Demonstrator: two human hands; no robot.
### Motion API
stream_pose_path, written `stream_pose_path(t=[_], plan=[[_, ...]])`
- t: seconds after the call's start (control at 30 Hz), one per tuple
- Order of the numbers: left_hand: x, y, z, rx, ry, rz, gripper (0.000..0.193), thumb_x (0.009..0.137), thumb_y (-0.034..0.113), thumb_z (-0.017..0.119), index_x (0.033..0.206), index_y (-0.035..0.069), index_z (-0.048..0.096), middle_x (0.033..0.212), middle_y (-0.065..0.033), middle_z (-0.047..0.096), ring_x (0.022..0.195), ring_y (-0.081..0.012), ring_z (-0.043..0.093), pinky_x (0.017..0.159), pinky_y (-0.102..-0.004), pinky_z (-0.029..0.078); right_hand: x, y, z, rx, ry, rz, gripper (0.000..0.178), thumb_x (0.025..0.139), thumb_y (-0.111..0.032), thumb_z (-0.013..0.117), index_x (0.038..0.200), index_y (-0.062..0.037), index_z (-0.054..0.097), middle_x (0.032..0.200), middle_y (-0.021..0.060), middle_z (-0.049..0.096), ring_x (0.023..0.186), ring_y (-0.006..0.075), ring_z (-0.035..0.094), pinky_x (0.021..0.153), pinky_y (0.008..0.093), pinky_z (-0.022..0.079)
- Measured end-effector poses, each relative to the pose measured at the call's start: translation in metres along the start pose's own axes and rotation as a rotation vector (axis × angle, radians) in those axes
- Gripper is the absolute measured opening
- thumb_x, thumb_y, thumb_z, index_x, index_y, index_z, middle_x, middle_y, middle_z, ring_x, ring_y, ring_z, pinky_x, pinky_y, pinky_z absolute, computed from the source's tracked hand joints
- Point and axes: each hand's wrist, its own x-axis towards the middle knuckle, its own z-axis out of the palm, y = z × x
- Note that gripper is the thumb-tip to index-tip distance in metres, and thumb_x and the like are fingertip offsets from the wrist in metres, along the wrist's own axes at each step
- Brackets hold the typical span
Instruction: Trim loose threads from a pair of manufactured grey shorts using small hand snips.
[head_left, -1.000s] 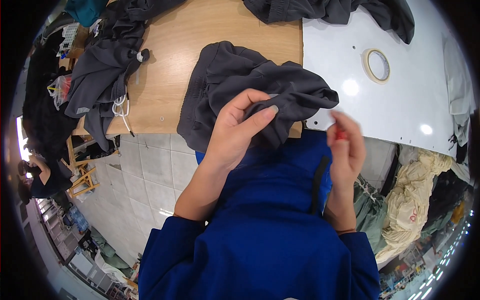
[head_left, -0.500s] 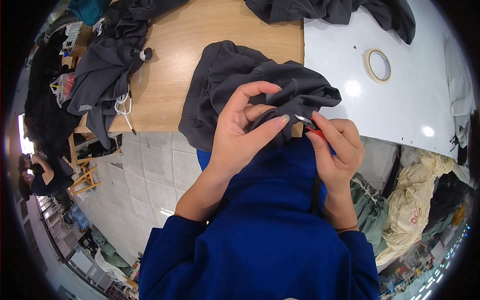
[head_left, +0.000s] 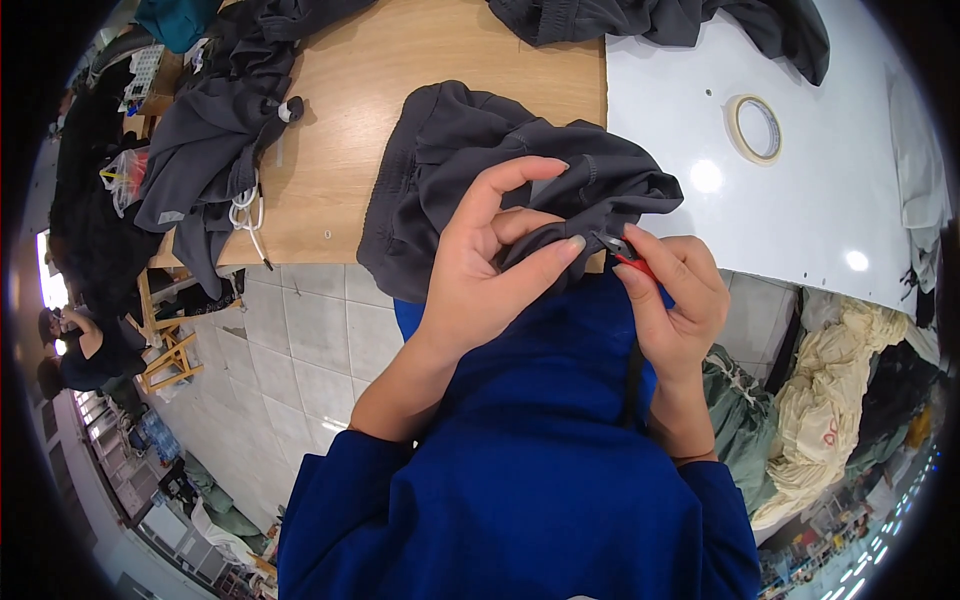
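Observation:
A dark grey garment (head_left: 450, 150) with a gathered elastic edge lies bunched at the near edge of the table, partly hanging toward my lap. My left hand (head_left: 495, 255) pinches a fold of it between thumb and lower fingers, while the index finger stays raised and curved above. In my right hand (head_left: 680, 295) is a pair of small red-handled thread snips (head_left: 632, 262), gripped between thumb and fingers. Their metal blades touch or nearly touch the cloth just right of my left thumb; whether any thread lies between them is too small to tell.
The wooden tabletop (head_left: 350, 130) meets a white one (head_left: 690, 120) on the right, where a tape roll (head_left: 754, 129) lies. More dark garments (head_left: 215, 140) with a white cord lie left and far. Cream cloth sacks (head_left: 830, 410) stand low right; another person (head_left: 90, 345) is far left.
The snips have tilted slightly, their blades now lower against the cloth and less exposed. My left fingertips have shifted a little to the right. The garment has barely moved.

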Motion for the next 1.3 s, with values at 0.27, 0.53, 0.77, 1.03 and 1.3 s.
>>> stream_pose_path(t=[0.27,0.53,0.77,1.03,1.3], plan=[[0.001,0.001,-0.008,-0.044,-0.103,-0.055,0.052,0.080,-0.006,0.058,0.127,0.002,0.036,0.093,-0.0073,0.061,0.085,-0.0053,0.055,0.073,-0.0156,0.041,0.007,-0.009,0.013,0.631,-0.124,0.328,0.043,0.067,0.000,0.072,0.107,0.0002,0.057,0.098,0.0059,0.060,0.086,0.0085,0.056,0.070,0.0195,0.044],[0.013,0.014,-0.058,0.065,0.233,0.278,0.039,0.083,-0.001,0.056,0.120,0.000,0.044,0.090,-0.0052,0.062,0.080,-0.0060,0.055,0.069,-0.0153,0.040,0.021,0.038,0.002,1.125,0.469,0.497,0.023,0.091,-0.018,0.051,0.073,-0.0028,0.052,0.063,-0.0005,0.050,0.053,0.0065,0.038,0.050,0.0204,0.029],[0.016,0.039,-0.120,0.161,0.709,0.388,0.049,0.092,0.018,0.048,0.135,0.012,0.027,0.121,-0.0079,0.045,0.110,-0.0109,0.043,0.093,-0.0266,0.028,0.008,0.058,-0.030,0.772,0.471,0.698,0.023,0.094,-0.026,0.042,0.091,-0.0055,0.050,0.093,0.0083,0.054,0.078,0.0117,0.048,0.065,0.0254,0.037],[0.008,0.019,-0.128,0.313,0.556,0.290,0.044,0.092,0.013,0.045,0.133,0.007,0.030,0.142,-0.0140,0.024,0.128,-0.0188,0.028,0.102,-0.0257,0.021,0.011,0.039,0.019,0.890,-0.061,0.870,0.036,0.095,-0.027,0.039,0.123,-0.0041,0.043,0.122,0.0116,0.049,0.094,0.0171,0.056,0.074,0.0278,0.047],[0.013,-0.004,-0.097,0.825,0.599,0.661,0.026,0.086,0.004,0.048,0.113,0.002,0.052,0.123,-0.0151,0.047,0.111,-0.0193,0.045,0.092,-0.0289,0.036,0.014,0.026,0.070,0.963,-0.431,0.953,0.036,0.094,-0.025,0.043,0.120,-0.0022,0.052,0.118,0.0009,0.051,0.088,0.0086,0.044,0.079,0.0233,0.039]])
